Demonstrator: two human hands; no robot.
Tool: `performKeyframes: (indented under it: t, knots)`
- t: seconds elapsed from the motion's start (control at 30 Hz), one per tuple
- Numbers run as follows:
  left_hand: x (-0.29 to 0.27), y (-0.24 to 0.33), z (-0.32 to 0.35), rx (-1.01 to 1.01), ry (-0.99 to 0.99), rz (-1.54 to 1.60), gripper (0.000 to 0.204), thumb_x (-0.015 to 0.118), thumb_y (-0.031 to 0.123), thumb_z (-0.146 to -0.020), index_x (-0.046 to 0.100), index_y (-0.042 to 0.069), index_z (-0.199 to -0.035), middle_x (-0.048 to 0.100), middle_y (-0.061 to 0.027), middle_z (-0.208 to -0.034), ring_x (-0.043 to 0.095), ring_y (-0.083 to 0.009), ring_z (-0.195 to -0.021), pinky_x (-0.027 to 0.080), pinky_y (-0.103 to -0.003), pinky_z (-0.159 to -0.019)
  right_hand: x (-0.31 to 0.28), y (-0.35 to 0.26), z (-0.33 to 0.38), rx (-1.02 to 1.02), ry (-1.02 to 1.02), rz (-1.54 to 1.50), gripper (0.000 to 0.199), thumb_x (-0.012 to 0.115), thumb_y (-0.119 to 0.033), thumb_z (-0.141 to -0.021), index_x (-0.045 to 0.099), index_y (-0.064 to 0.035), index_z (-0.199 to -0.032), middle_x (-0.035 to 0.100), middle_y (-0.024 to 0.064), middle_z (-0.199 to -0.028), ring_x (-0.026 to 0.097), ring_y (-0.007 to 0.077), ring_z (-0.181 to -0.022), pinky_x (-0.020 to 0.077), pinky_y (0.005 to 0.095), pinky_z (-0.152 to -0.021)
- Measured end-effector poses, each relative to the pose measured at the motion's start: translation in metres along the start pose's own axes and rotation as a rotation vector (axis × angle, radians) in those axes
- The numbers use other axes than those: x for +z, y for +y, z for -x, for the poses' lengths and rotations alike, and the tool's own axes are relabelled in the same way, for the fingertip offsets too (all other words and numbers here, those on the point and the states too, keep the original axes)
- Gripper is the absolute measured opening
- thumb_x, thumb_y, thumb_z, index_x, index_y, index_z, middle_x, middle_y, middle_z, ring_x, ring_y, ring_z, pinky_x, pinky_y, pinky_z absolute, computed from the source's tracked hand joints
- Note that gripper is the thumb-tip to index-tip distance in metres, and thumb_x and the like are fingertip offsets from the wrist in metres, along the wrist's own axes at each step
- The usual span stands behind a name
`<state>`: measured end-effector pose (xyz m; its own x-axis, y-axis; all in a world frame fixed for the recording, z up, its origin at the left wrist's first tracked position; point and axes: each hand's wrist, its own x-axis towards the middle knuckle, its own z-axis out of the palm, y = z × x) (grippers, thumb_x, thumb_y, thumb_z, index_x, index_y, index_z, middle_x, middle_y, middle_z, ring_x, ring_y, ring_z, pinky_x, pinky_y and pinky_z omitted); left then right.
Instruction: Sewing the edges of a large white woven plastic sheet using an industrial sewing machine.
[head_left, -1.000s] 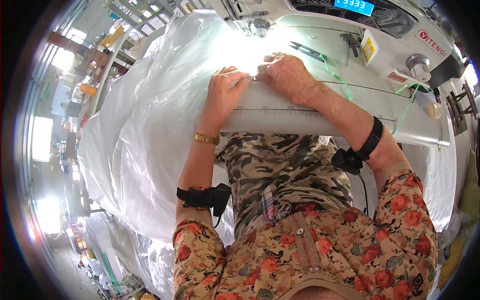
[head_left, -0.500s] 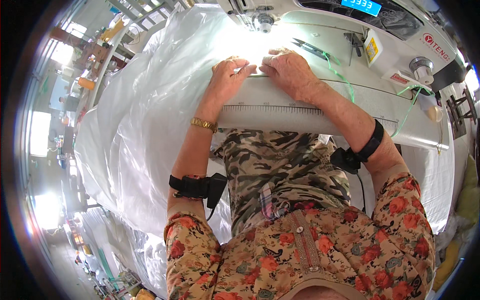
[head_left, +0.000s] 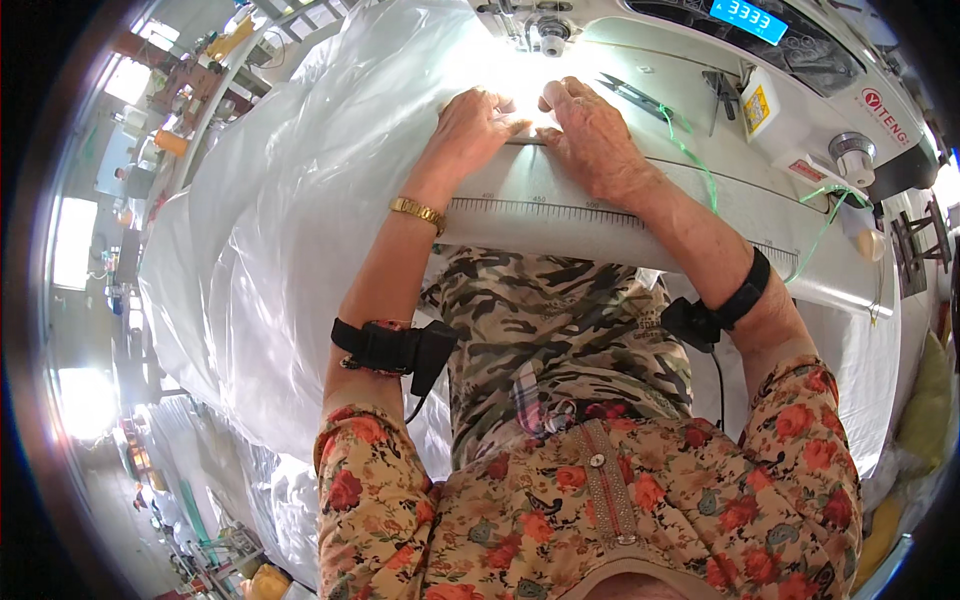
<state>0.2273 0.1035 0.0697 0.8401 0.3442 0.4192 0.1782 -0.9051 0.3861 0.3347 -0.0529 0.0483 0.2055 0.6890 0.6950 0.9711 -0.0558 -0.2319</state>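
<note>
Under the sewing machine's needle area (head_left: 548, 40), both my hands work close together in strong lamp glare. My left hand (head_left: 472, 138) is closed, its thumb and fingers pinched on the edge of a translucent white sheet (head_left: 290, 220). Just to its right, my right hand (head_left: 598, 145) has its fingers bent and drawn together, a narrow gap from the left fingertips. Glare washes out whatever lies in the right fingers. The sheet spreads in loose folds over the left of the table and hangs down beside my left arm.
Dark pointed snips (head_left: 632, 95) lie right of my right hand, beside loose green thread (head_left: 690, 160). A printed ruler scale (head_left: 540, 208) runs along the table's front edge. The white machine head (head_left: 800, 70) with its lit display and a tension dial (head_left: 852, 152) stands at the upper right.
Both hands have shifted slightly farther in, toward the needle. The left fingers have turned inward and the right fingers have bent more. The whole view has swung a little.
</note>
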Motion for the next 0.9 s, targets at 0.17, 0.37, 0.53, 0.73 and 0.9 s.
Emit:
performKeyframes:
  t: [0.17,0.37,0.53,0.73,0.9]
  knots:
    - [0.009,-0.015,-0.001,0.052,0.109,-0.067,0.035,0.078,0.029,-0.078,0.065,-0.003,-0.089,0.065,-0.0157,-0.091,0.062,-0.0254,-0.083,0.049,-0.037,-0.075,0.000,-0.007,-0.004,-0.013,-0.054,0.016,0.016,0.063,-0.010,-0.085,0.057,-0.0030,-0.098,0.058,0.0141,-0.094,0.058,0.0323,-0.097,0.0474,0.0412,-0.087]
    - [0.006,0.000,0.005,0.161,0.126,-0.147,0.020,0.072,0.020,-0.081,0.065,0.003,-0.086,0.064,-0.0098,-0.094,0.062,-0.0261,-0.090,0.049,-0.035,-0.078,0.009,0.005,-0.001,-0.021,-0.228,0.248,0.012,0.058,-0.013,-0.086,0.063,-0.0020,-0.087,0.060,0.0138,-0.096,0.059,0.0296,-0.098,0.0496,0.0393,-0.087]
    - [-0.009,0.007,0.024,0.431,0.096,-0.512,0.010,0.060,0.011,-0.086,0.065,0.003,-0.091,0.061,-0.0094,-0.096,0.061,-0.0270,-0.097,0.050,-0.035,-0.082,0.001,-0.004,-0.001,0.009,-0.281,0.291,0.012,0.058,-0.012,-0.084,0.063,-0.0014,-0.085,0.063,0.0145,-0.097,0.060,0.0293,-0.098,0.0494,0.0408,-0.086]
    - [-0.012,0.015,0.024,0.429,0.068,-0.422,0.015,0.057,0.012,-0.087,0.064,-0.001,-0.090,0.059,-0.0115,-0.097,0.060,-0.0262,-0.099,0.051,-0.038,-0.084,0.004,0.005,0.002,-0.106,-0.203,0.348,0.011,0.060,-0.005,-0.076,0.069,-0.0050,-0.081,0.069,0.0139,-0.077,0.070,0.0281,-0.081,0.0537,0.0399,-0.079]
    - [-0.012,0.004,0.019,0.461,0.047,-0.472,0.016,0.057,0.011,-0.087,0.065,-0.002,-0.092,0.059,-0.0131,-0.101,0.059,-0.0279,-0.100,0.051,-0.039,-0.085,0.000,-0.001,0.003,-0.117,-0.185,0.385,0.011,0.060,-0.006,-0.076,0.069,-0.0051,-0.081,0.069,0.0141,-0.079,0.069,0.0284,-0.085,0.0467,0.0458,-0.093]
